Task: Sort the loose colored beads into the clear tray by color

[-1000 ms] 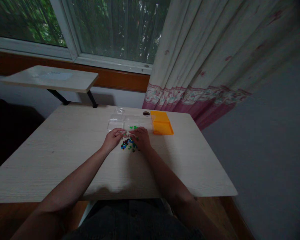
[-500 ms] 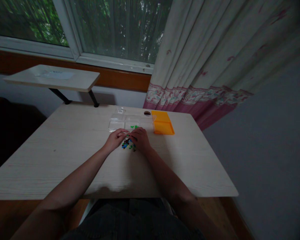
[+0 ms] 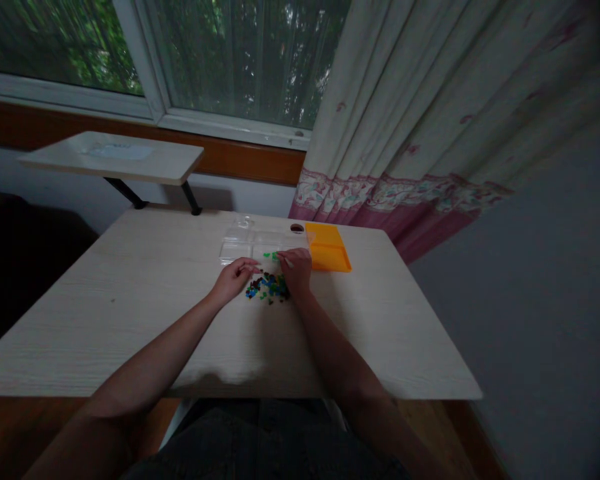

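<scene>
A heap of small plastic pieces point(image 3: 267, 287) in blue, green, black and brown lies on the table between my hands. My left hand point(image 3: 233, 279) is at the heap's left edge, fingers curled and their tips drawn together. A tiny dark speck shows at those tips, too small to name. On the heap's right side, my right hand point(image 3: 299, 270) has its fingers bent in a pinch; what they hold, if anything, is unclear. Some bright green pieces point(image 3: 270, 255) lie just beyond the heap, near a clear compartmented plastic tray point(image 3: 237, 251).
An orange tray point(image 3: 329, 259) lies right of my right hand, beside a round dark hole point(image 3: 297, 229) in the tabletop point(image 3: 155, 287). A raised shelf point(image 3: 175, 170) on black legs stands at the back left. Curtains point(image 3: 370, 133) hang behind the table.
My right hand has moved right, away from my left hand, uncovering more of the heap. My left hand has stayed nearly in place. The view has shifted slightly.
</scene>
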Demonstrator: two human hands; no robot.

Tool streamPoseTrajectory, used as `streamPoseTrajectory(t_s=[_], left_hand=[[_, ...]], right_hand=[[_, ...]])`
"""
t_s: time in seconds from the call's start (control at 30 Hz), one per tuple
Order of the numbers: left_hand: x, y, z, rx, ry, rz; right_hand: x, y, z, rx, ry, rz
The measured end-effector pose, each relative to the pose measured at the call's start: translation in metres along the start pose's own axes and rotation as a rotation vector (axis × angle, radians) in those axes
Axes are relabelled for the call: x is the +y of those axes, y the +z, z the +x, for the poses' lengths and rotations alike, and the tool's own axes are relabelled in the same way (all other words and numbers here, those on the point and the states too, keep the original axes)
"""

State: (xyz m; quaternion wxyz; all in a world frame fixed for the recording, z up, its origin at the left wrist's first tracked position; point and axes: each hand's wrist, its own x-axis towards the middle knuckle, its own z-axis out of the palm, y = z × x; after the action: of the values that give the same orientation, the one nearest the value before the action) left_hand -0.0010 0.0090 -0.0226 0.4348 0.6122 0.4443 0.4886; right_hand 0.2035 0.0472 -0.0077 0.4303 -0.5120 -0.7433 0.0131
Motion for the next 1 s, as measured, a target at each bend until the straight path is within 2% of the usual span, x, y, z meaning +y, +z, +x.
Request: streamPoseTrajectory(t_s=[0.13, 0.47, 0.57, 0.73, 0.87, 1.0], left_hand=[[-0.002, -0.001, 0.001, 0.008, 0.009, 0.006], [-0.001, -0.002, -0.001, -0.005, 0.014, 0.077], [0.004, -0.004, -0.002, -0.05, 0.063, 0.201], [0.017, -0.005, -0.006, -0.177, 0.274, 0.457], [0.028, 0.001, -0.013, -0.258, 0.389, 0.644], [0.034, 0.016, -0.018, -0.235, 0.397, 0.771]], right_hand=[[0.002, 0.002, 0.004, -0.004, 0.075, -0.076], [0.005, 0.006, -0.001, -0.004, 0.067, -0.074], [0.007, 0.006, -0.001, 0.015, 0.051, -0.052], [0.005, 0.004, -0.002, -0.013, 0.055, -0.036], [0.004, 0.003, -0.002, 0.017, 0.03, -0.024], [0.004, 0.004, -0.002, 0.031, 0.016, -0.023]])
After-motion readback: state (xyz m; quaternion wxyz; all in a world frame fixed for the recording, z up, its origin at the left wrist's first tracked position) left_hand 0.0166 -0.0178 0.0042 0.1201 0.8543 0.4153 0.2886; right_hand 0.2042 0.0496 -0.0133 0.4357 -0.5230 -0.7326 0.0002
